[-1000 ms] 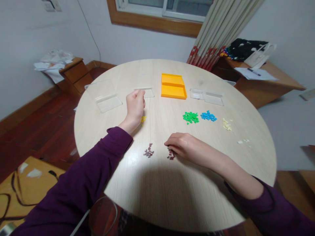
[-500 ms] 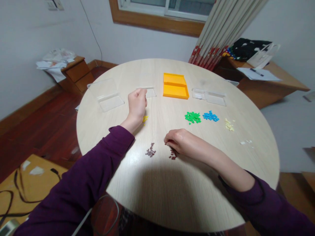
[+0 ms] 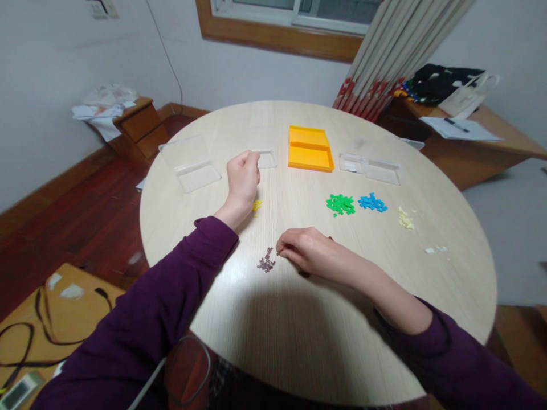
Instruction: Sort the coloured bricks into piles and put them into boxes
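Observation:
My left hand (image 3: 243,179) is closed in a fist above the table, and whatever it may hold is hidden. Just beneath its wrist are small yellow pieces (image 3: 257,206), partly covered. My right hand (image 3: 305,247) is low over the table with thumb and forefinger pinched on a tiny dark brown piece (image 3: 278,253). Left of these fingertips lies a loose pile of small brown pieces (image 3: 266,263). The right hand covers most of a second, reddish-brown pile.
Piles of green pieces (image 3: 341,204), blue pieces (image 3: 372,203) and cream pieces (image 3: 405,218) lie to the right, with a few white bits (image 3: 429,250). Farther back stand an open orange box (image 3: 310,158) and clear plastic boxes (image 3: 382,172) on the round table (image 3: 342,336).
My right hand has moved slightly left, toward the brown pile, and now covers the reddish-brown one. My left fist stays in place over the table. The whole view has shifted a little.

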A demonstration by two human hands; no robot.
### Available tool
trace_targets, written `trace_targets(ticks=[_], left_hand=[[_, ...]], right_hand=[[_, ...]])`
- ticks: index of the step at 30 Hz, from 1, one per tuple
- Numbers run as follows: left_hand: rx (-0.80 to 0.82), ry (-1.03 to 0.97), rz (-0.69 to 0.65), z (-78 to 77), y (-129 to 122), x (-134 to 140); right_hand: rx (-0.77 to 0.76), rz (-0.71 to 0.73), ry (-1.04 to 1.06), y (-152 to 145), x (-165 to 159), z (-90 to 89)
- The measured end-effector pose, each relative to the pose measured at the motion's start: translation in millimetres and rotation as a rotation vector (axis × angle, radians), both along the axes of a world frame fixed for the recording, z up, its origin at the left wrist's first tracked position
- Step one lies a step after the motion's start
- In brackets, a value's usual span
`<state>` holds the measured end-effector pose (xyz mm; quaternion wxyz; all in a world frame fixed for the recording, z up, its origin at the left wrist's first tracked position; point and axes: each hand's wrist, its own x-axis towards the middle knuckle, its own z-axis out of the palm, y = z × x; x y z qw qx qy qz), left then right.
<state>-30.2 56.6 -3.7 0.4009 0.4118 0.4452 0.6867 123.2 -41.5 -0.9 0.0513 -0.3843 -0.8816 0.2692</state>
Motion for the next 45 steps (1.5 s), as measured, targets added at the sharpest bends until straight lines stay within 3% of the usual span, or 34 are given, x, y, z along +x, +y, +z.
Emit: trace_targets(ticks=[5,12,18,22,27,31,34,37,41,43,45], left_hand=[[-0.004,0.0,-0.007,0.6,-1,0],[-0.009,0.008,-0.008,1.0,-1,0],[0.03,0.103,-0.044,3.4,-7,1],[0.075,0.259,-0.213,10.8,-23,7],[0.097,0.578,-0.528,15.7,-39,15],[0.05,0.809,-0.681,12.4,-39,14],[0.036,0.865,-0.705,10.3,-34,10],[0.043,0.849,-0.665,12.2,-30,4],[0.057,0.795,-0.647,26.2,-33,-1],[0.065,0.805,-0.709,37.5,-44,1],[0.098,0.864,-0.862,47.2,-66,7]], right_hand=[[0.015,-0.025,0.092,-2,10,6.4],[0.181,-0.231,0.218,-18,53,15.0],[0.366,-0.524,0.35,-42,82,-5.0],[0.457,-0.668,0.388,-50,90,-19.4],[0.464,-0.597,0.424,-51,87,-25.3],[0.499,-0.471,0.453,-51,81,-28.2],[0.526,-0.465,0.471,-51,80,-28.3],[0.587,-0.554,0.507,-50,83,-26.3],[0.663,-0.651,0.543,-47,88,-24.9],[0.675,-0.658,0.564,-46,89,-25.7],[0.677,-0.655,0.586,-45,89,-27.0]])
